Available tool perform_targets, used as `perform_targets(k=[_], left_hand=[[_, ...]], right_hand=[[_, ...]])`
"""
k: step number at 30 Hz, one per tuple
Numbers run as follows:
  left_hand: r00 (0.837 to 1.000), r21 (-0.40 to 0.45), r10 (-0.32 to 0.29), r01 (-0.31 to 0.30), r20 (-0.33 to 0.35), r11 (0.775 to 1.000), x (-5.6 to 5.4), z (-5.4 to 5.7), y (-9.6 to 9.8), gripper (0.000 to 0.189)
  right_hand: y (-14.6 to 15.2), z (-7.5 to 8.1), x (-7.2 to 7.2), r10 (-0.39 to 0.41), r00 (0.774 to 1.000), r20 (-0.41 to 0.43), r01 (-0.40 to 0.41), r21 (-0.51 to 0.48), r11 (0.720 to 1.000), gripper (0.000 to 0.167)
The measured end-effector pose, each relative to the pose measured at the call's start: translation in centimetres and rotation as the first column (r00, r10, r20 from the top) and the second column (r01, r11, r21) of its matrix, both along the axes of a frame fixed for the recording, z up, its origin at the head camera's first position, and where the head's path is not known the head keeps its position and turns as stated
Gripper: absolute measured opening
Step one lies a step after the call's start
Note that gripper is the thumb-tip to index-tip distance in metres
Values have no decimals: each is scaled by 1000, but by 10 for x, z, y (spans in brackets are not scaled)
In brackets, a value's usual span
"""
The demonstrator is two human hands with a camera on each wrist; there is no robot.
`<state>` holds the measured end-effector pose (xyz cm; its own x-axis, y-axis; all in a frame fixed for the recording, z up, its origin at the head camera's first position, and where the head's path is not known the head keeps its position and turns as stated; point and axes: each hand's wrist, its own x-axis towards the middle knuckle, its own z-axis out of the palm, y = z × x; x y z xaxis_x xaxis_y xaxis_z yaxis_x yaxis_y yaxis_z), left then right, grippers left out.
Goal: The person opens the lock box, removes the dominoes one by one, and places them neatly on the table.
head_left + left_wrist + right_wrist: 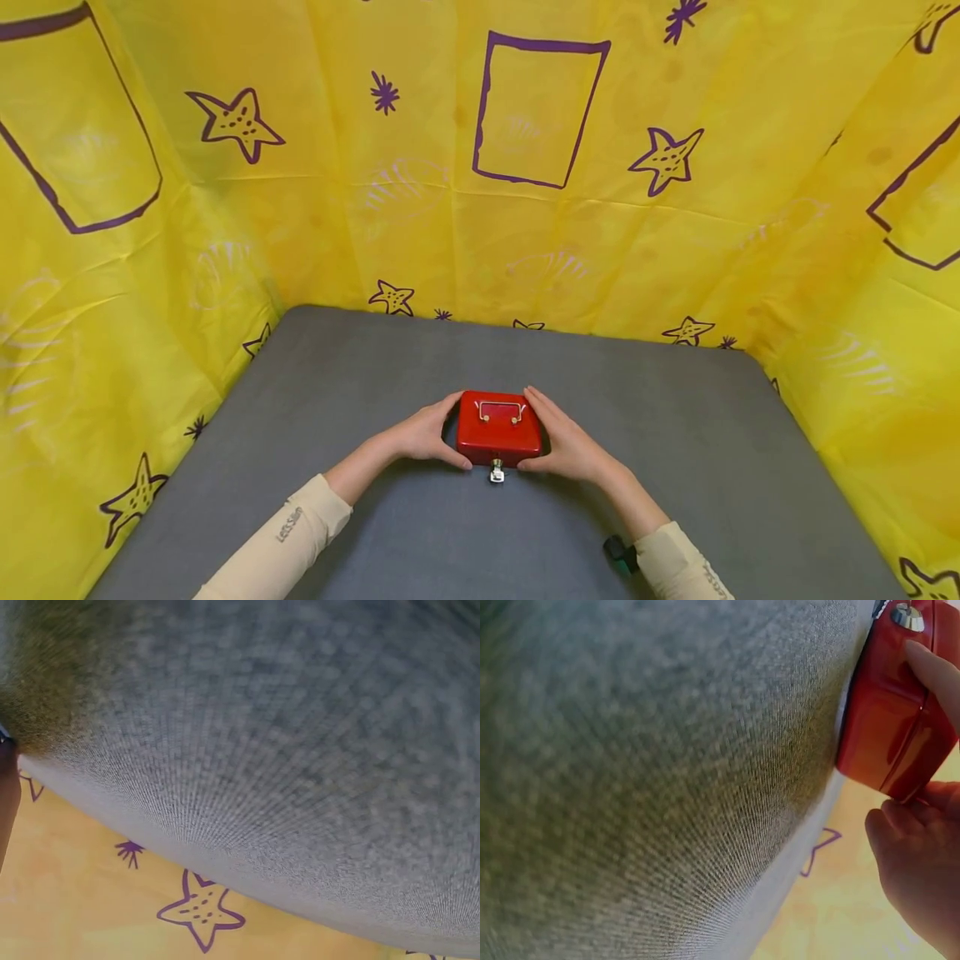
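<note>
Your left hand (429, 433) and right hand (566, 442) hold the red box (498, 437) from its two sides, each spanning it from front to back: the thumbs press near the front corners, the fingers reach the back corners, and a gap shows between the left palm and the side. The box sits toward the near middle of the grey table (375, 358), apparently resting on it, though you can't be sure its underside touches. Judging by its gloss, it is probably thin painted metal: stiff, moderate in weight, perhaps heavier if filled, a little slick under dry fingers, hard to crush but easy to scratch. The two sides give you a sound, level hold; the wire handle (501, 404) on top looks like the place for a one-handed lift, though its strength is a guess. Mind the key (497, 475) at the front lock, which juts out between your thumbs and could snag. Around the table hangs yellow cloth (420, 242). The contents, underside and back of the box are hidden, and the fingertips at the back are hard to make out. The left wrist view catches only a cut-off sliver of hand, and the right wrist view crops the box.
</note>
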<state>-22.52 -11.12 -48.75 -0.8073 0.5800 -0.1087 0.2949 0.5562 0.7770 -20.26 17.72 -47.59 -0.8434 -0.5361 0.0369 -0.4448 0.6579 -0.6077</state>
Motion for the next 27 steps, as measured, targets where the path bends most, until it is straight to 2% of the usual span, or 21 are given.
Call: perform_targets(k=[5, 15, 27], left_hand=[[1000, 7, 4, -4, -16, 1000, 0, -2, -2, 109], [1000, 1, 12, -12, -12, 1000, -1, -4, -3, 110], [1000, 14, 13, -13, -3, 1000, 0, -3, -3, 107]], right_hand=[[1, -1, -1, -6, 1000, -25, 7, 9, 1000, 106], [0, 2, -3, -26, 1000, -5, 26, 0, 1000, 105], [2, 3, -7, -10, 999, -38, 11, 3, 1000, 103]])
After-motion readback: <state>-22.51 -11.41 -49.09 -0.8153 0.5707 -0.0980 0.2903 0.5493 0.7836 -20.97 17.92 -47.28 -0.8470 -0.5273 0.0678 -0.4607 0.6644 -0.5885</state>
